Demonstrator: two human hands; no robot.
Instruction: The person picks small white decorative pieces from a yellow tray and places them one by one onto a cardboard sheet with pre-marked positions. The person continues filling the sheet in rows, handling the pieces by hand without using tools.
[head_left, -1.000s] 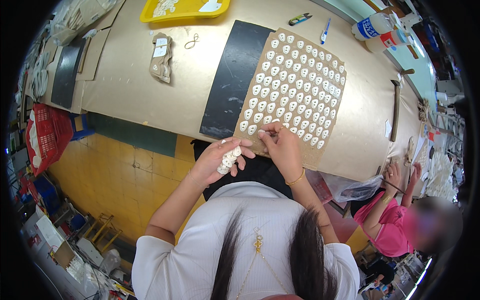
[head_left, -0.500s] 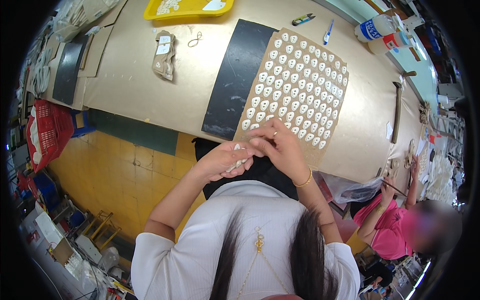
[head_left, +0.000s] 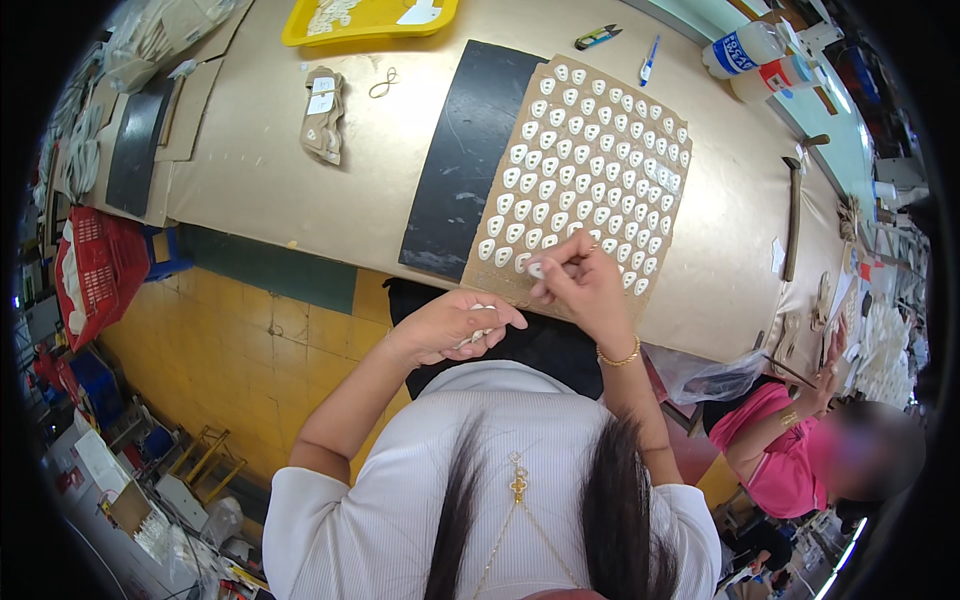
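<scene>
A brown sheet (head_left: 482, 283) lies on the table, covered with rows of small white teardrop-shaped pieces (head_left: 597, 192), each with a dark spot. My right hand (head_left: 588, 285) is over the sheet's near edge, pinching one white piece (head_left: 536, 269) between thumb and fingers. My left hand (head_left: 455, 325) is at the table's front edge, fingers curled round several loose white pieces (head_left: 480, 335). Under the sheet's left side lies a black board (head_left: 462, 170).
A yellow tray (head_left: 370, 32) with white pieces stands at the back. Left of the board are a tied brown bundle (head_left: 323, 115) and a rubber band (head_left: 384, 84). Thread snips (head_left: 598, 37), a pen (head_left: 650, 62), bottles (head_left: 745, 50) and a hammer (head_left: 793, 220) lie right. A co-worker in pink (head_left: 765, 440) sits at right.
My right hand has parted from my left and moved right and slightly down, with a white piece now visible in its fingertips. My left hand stays nearly in place.
</scene>
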